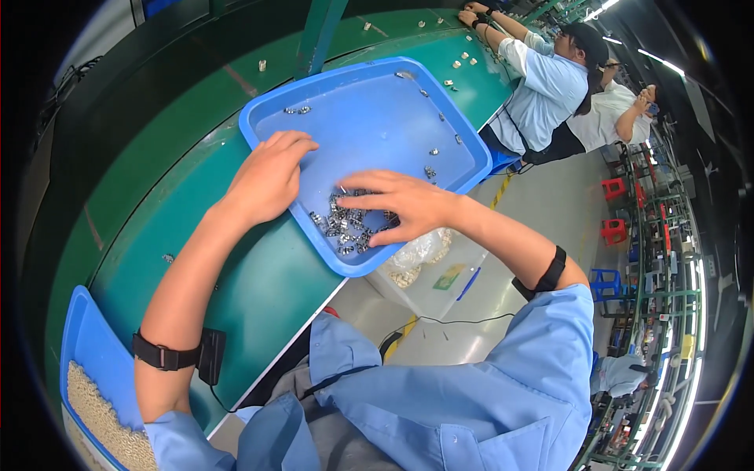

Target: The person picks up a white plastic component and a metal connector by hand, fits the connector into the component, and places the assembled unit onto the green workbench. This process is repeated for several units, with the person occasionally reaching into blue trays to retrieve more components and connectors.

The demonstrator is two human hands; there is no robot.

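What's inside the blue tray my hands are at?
Inside the tray, small shiny metal parts lie heaped at the near end, with a few scattered farther out. Your right hand covers some of them, so what lies beneath is hidden.

Far half of blue rectangular plastic tray (377, 125) lay mostly clear, but small silvery metal parts (343, 223) and bare right hand (410, 206) blocked its near end.

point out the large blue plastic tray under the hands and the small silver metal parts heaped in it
Large blue plastic tray (369, 141), head view: its bare bottom.
Small silver metal parts (343, 224), head view: the heap's uncovered portion.
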